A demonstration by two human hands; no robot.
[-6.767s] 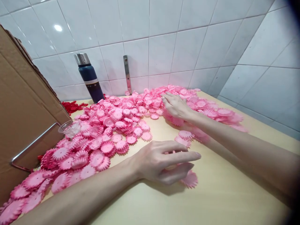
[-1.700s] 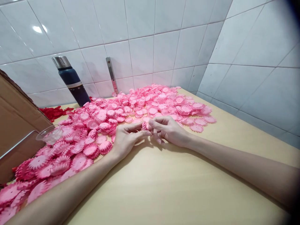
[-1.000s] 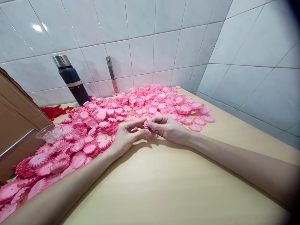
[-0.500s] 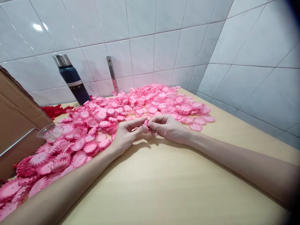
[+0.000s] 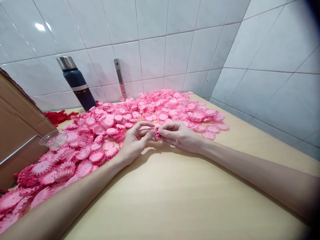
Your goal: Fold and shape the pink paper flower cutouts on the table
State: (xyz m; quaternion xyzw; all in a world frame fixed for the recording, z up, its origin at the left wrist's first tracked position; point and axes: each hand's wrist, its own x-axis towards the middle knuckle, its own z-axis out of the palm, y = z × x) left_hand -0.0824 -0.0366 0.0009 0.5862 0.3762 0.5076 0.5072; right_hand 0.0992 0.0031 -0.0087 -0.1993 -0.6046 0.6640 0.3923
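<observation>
Head view: my left hand (image 5: 136, 141) and right hand (image 5: 181, 136) pinched one pink flower (image 5: 157, 132) between fingertips; light, even pressure suited it.

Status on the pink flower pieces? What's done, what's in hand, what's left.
Done: no finished batch shows anywhere in view. In hand: left hand and right hand pinch one small pink flower piece between their fingertips, just above the wooden table. Left: nearly everything, as the big pile of pink flower pieces lies loose, and red pieces sit by the flask.
</observation>
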